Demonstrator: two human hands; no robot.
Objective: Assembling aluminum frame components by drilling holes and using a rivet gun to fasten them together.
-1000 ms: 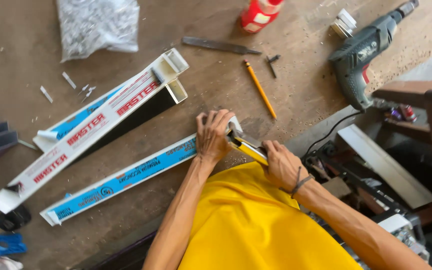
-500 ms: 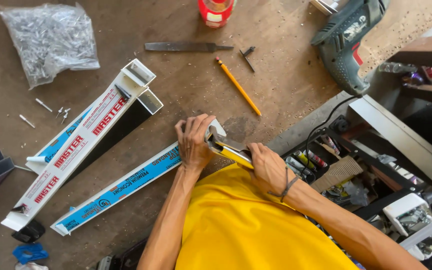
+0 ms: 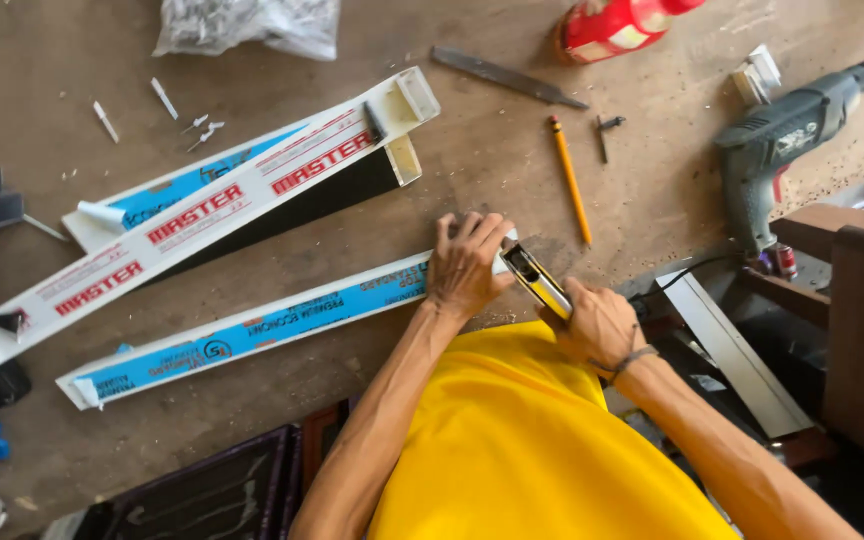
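Note:
My left hand [image 3: 464, 262] presses down on the right end of a long metal profile wrapped in blue-and-white film [image 3: 252, 328] that lies flat on the workbench. My right hand [image 3: 597, 322] grips a short yellow-edged metal piece [image 3: 535, 280], held at an angle against that same end of the profile. The two hands are close together at the bench's near edge. A yellow shirt fills the lower middle of the view.
A larger profile in white-and-red film [image 3: 202, 215] lies diagonally to the left. A pencil [image 3: 569, 178], a flat metal file [image 3: 507, 76], a green power drill [image 3: 787, 135], a red container [image 3: 620, 24] and a bag of small parts [image 3: 247, 22] sit on the wooden bench [image 3: 512, 150].
The view has shifted slightly; both hands stay at the end of the blue-film profile, the right hand still holding the yellow-edged piece against it.

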